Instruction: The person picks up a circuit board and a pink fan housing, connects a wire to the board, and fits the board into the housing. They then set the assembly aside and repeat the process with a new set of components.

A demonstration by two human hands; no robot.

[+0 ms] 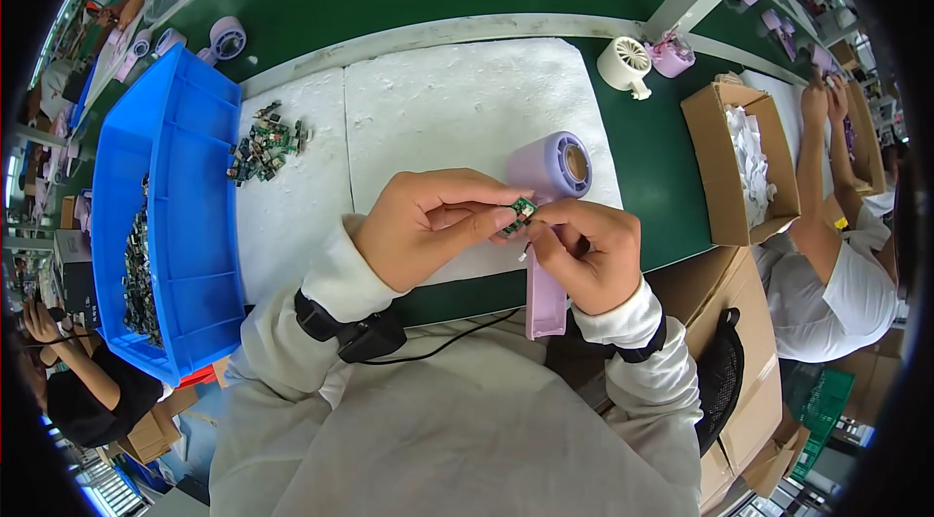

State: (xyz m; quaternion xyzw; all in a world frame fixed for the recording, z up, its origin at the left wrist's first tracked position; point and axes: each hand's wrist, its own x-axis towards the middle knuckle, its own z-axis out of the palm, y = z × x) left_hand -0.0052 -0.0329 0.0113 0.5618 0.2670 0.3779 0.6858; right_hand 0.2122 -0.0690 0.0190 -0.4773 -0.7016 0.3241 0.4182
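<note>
Between the thumb and fingers of my left hand is a small green circuit board. My right hand pinches close beside the board's right edge; what its fingertips grip is too small to make out. Just beyond both hands lies a lilac handheld fan housing with a round head. Its open, trough-like handle shows below my fingers and reaches past the table's near edge. My hands cover the part between head and handle. A loose pile of circuit boards rests on the white foam sheet to the left.
A blue bin holding many boards stands at the left. Beyond the foam, a cream fan head sits beside a lilac one. At right is a cardboard box of white pieces. Co-workers sit at both sides.
</note>
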